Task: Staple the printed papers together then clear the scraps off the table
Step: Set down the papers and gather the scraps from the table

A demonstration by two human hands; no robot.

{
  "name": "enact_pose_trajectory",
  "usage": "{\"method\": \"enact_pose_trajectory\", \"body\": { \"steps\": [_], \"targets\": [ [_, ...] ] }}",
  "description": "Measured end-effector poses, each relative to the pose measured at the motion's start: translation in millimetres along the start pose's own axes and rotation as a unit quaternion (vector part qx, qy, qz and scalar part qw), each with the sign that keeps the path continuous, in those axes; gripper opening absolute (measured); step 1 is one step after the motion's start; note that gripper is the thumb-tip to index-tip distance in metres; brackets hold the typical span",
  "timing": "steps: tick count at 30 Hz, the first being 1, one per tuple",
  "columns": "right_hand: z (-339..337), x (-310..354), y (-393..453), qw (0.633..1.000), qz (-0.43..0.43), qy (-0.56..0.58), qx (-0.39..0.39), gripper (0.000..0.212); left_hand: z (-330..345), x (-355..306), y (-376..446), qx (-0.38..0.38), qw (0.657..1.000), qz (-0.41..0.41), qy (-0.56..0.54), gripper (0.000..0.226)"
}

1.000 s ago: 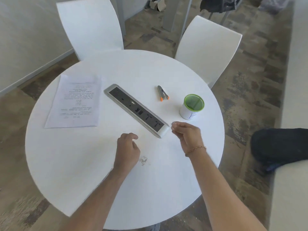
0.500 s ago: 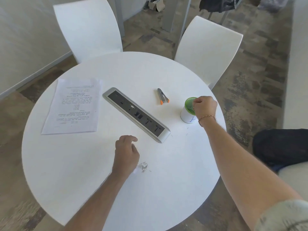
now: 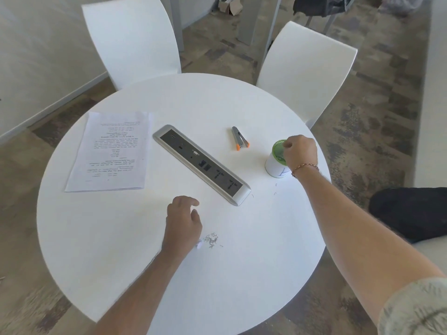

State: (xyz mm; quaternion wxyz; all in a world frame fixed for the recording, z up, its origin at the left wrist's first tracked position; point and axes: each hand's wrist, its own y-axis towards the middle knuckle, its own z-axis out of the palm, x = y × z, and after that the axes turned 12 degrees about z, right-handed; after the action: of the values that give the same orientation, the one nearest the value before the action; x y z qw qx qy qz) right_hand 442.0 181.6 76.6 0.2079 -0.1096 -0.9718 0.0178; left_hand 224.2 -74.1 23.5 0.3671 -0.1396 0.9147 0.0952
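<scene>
The stack of printed papers [image 3: 108, 151] lies flat at the table's left. A grey stapler with orange tips [image 3: 239, 139] lies right of the middle, closed. My right hand [image 3: 300, 151] hovers over the mouth of a white cup with a green rim [image 3: 274, 169], thumb and fingertips pinched together on a small scrap that hardly shows. My left hand [image 3: 183, 221] rests on the table with loosely curled fingers and holds nothing. Just right of it lie a small pile of bent staples [image 3: 211, 240] and a white paper scrap [image 3: 198, 245].
A silver power socket strip [image 3: 202, 164] runs diagonally across the middle of the round white table [image 3: 96, 238]. A few stray staples [image 3: 275, 189] lie near the cup. Two white chairs [image 3: 135, 39] stand at the far side. A dark shape [image 3: 411, 211] sits off the right edge.
My right hand carried a pinched scrap from the socket strip's near end to above the cup and stays there. My left hand has hardly moved. The view tilted slightly.
</scene>
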Motion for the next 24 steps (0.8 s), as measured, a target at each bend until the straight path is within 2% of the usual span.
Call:
{"method": "enact_pose_trajectory", "body": {
  "steps": [4, 8, 10, 14, 18, 24],
  "targets": [
    [-2.1, -2.5, -2.2, 0.998, -0.037, 0.043, -0.013, 0.034, -0.8, -0.7, -0.3, -0.001, 1.0, 0.006, -0.001, 0.027],
    [1.4, -13.3, -43.4, 0.984, -0.105, 0.102, -0.105, 0.029, -0.8, -0.9, -0.7, 0.0, 1.0, 0.002, -0.002, 0.027],
    [20.8, -32.5, -76.0, 0.979, -0.134, 0.099, -0.118, 0.024, -0.3, -2.2, -1.3, 0.0, 1.0, 0.0, -0.004, 0.028],
    [74.7, -80.5, -119.3, 0.99, -0.132, 0.003, -0.043, 0.028, 1.3, -2.7, -1.3, -0.002, 1.0, 0.007, -0.004, 0.03],
    [92.4, -94.2, -123.0, 0.991, -0.063, -0.066, 0.095, 0.062, 0.4, -0.6, -4.2, -0.005, 1.0, 0.01, 0.008, 0.031],
    [96.1, -82.1, -116.3, 0.985, -0.071, -0.088, 0.131, 0.072, 2.9, 1.3, -11.6, -0.006, 1.0, 0.009, 0.012, 0.032]
  ]
}}
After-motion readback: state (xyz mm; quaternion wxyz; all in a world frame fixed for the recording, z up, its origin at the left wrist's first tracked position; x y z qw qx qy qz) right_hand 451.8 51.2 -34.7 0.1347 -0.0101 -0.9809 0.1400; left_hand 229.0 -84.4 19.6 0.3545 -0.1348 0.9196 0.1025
